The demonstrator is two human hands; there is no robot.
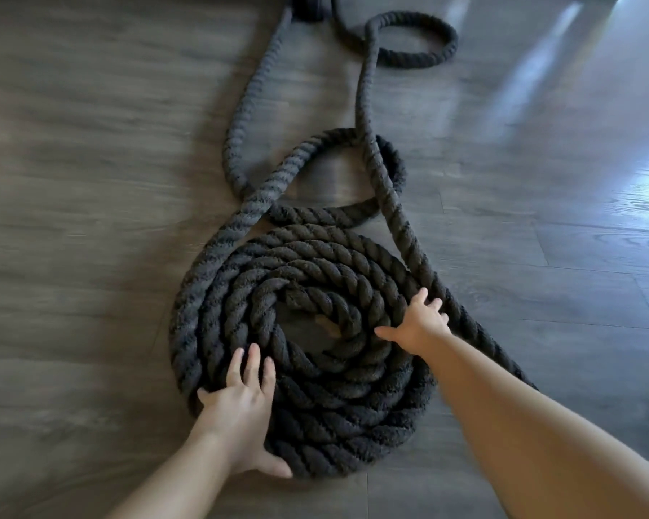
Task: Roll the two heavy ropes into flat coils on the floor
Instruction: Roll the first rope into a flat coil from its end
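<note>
1. Head view: flat coil (300, 354) lies on the floor (90, 219).
2. Left hand (240, 413) and right hand (418, 325) press it, fingers spread, gripping nothing.
3. Rope likely heavy, stiff; push the outer turn, feed in the loose tail (375, 159).

Thick black rope (308, 354) coiled flat on floor, loose tail looping away
</note>
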